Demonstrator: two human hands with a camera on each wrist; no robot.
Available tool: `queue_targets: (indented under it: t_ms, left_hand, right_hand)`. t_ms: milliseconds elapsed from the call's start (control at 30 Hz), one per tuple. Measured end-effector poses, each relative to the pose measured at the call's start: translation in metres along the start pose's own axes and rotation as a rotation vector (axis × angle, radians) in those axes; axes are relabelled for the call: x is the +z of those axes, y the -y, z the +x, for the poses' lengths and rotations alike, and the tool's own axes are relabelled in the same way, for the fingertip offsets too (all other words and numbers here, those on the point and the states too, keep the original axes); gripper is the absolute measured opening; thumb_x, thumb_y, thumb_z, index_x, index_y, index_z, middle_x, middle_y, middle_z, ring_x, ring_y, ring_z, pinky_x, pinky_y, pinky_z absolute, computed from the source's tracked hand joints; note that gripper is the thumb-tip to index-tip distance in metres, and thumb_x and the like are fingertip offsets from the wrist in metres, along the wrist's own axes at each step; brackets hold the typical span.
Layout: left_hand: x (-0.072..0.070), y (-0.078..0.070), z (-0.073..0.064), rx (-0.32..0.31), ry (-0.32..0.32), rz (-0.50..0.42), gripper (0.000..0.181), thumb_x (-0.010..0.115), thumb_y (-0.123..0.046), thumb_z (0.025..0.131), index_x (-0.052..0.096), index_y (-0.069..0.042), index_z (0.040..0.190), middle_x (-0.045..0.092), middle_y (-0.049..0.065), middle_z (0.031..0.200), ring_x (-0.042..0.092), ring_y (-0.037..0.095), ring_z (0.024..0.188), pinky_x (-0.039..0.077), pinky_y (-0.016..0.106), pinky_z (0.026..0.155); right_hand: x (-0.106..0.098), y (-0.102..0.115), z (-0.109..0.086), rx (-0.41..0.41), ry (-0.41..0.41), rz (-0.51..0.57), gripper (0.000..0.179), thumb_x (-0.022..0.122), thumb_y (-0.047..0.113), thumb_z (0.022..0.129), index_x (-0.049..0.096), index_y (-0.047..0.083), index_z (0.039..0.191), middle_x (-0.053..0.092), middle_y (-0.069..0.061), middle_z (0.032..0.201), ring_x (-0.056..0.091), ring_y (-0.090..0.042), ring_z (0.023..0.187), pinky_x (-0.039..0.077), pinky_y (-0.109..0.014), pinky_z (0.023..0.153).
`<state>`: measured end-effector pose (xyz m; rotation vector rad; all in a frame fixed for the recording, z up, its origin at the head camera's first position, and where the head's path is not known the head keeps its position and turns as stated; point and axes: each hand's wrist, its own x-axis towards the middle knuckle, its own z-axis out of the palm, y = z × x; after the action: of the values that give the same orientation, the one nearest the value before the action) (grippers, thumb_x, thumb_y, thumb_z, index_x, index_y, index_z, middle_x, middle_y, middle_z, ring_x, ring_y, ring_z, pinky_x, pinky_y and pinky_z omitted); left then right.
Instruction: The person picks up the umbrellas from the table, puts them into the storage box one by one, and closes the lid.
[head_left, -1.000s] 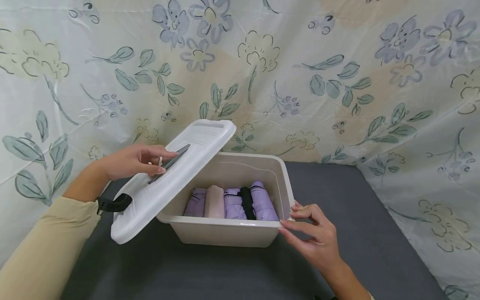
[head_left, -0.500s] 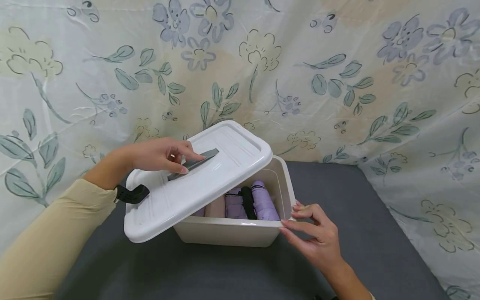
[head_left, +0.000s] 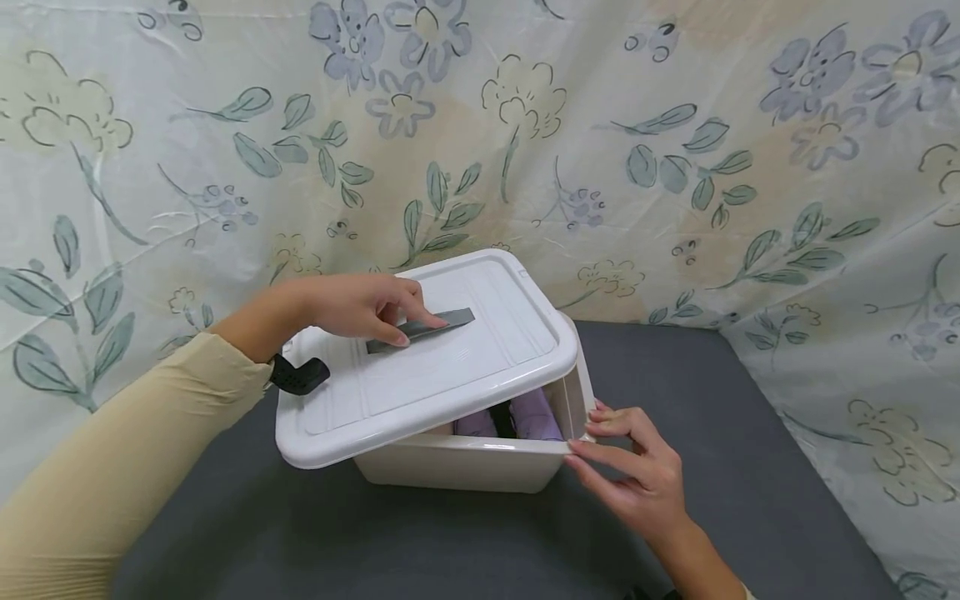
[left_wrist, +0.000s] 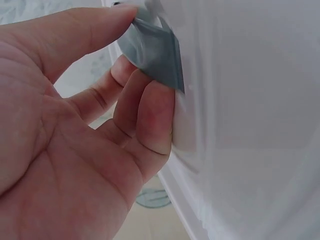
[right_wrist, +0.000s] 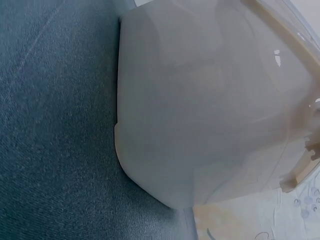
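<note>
My left hand [head_left: 358, 307] pinches the grey handle [head_left: 453, 320] on a white plastic lid [head_left: 480, 367]. The left wrist view shows thumb and fingertips at that same handle [left_wrist: 159, 55]. Tilted and turned askew, the lid covers most of a beige storage box [head_left: 465, 468]. At the box's front right corner, my right hand [head_left: 636, 471] holds the rim between thumb and fingers. Through the gap under the lid show rolled purple bundles [head_left: 534, 415] and a black one [head_left: 502, 419]; the rest are hidden. The right wrist view has the box's side wall [right_wrist: 210, 110], with the hand out of sight.
The box stands on a dark grey cloth surface [head_left: 675, 375], which reaches out in front and to the right. Flower-print curtain [head_left: 480, 167] hangs close behind and along both sides. A black band [head_left: 300, 377] sits at my left wrist, over the lid.
My left hand has brought the lid rightward over the box and tipped it flatter, hiding more of the bundles. My right hand has stayed at the rim corner.
</note>
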<state>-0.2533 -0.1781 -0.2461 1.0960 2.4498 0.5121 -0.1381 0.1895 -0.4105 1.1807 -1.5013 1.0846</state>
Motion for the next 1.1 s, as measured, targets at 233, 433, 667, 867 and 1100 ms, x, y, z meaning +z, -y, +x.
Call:
queue_targets:
  t_ms: [233, 433, 667, 867, 1100]
  left_hand:
    - [0.000, -0.010, 0.013, 0.024, 0.017, 0.052, 0.051, 0.070, -0.010, 0.096, 0.061, -0.028, 0.143, 0.054, 0.004, 0.103, 0.051, 0.018, 0.077, 0.043, 0.028, 0.072]
    - [-0.001, -0.018, 0.021, 0.023, 0.048, 0.090, 0.051, 0.069, -0.009, 0.097, 0.061, -0.028, 0.144, 0.056, 0.004, 0.109, 0.053, 0.018, 0.081, 0.046, 0.032, 0.078]
    - [0.002, -0.019, 0.031, 0.021, 0.071, 0.126, 0.049, 0.068, -0.008, 0.098, 0.062, -0.025, 0.143, 0.056, 0.007, 0.110, 0.052, 0.018, 0.081, 0.046, 0.031, 0.077]
    - [0.003, -0.021, 0.039, 0.023, 0.080, 0.135, 0.049, 0.067, -0.009, 0.098, 0.062, -0.029, 0.143, 0.054, 0.005, 0.108, 0.051, 0.018, 0.081, 0.044, 0.030, 0.077]
    - [0.006, -0.024, 0.046, 0.043, 0.099, 0.125, 0.049, 0.065, -0.008, 0.099, 0.062, -0.030, 0.142, 0.053, 0.005, 0.109, 0.050, 0.018, 0.083, 0.043, 0.030, 0.078]
  right_hand:
    - [-0.002, -0.002, 0.002, -0.021, 0.004, 0.016, 0.018, 0.083, 0.009, 0.086, 0.078, -0.008, 0.083, 0.063, -0.025, 0.089, 0.067, -0.027, 0.106, 0.051, -0.034, 0.109]
    - [-0.002, -0.006, 0.000, -0.037, 0.000, 0.017, 0.018, 0.084, 0.008, 0.084, 0.079, -0.008, 0.082, 0.064, -0.025, 0.089, 0.067, -0.030, 0.101, 0.053, -0.036, 0.107]
    - [-0.001, -0.009, -0.002, -0.076, -0.039, 0.030, 0.017, 0.086, 0.006, 0.081, 0.078, -0.009, 0.079, 0.065, -0.027, 0.088, 0.068, -0.035, 0.096, 0.055, -0.039, 0.104]
    - [-0.002, -0.009, 0.000, -0.062, -0.088, -0.005, 0.020, 0.087, 0.008, 0.080, 0.076, -0.009, 0.078, 0.066, -0.028, 0.089, 0.067, -0.034, 0.096, 0.055, -0.036, 0.102]
    - [-0.003, -0.007, 0.005, 0.019, -0.144, -0.059, 0.028, 0.089, 0.014, 0.079, 0.076, -0.011, 0.083, 0.065, -0.031, 0.100, 0.064, -0.034, 0.107, 0.053, -0.033, 0.106]
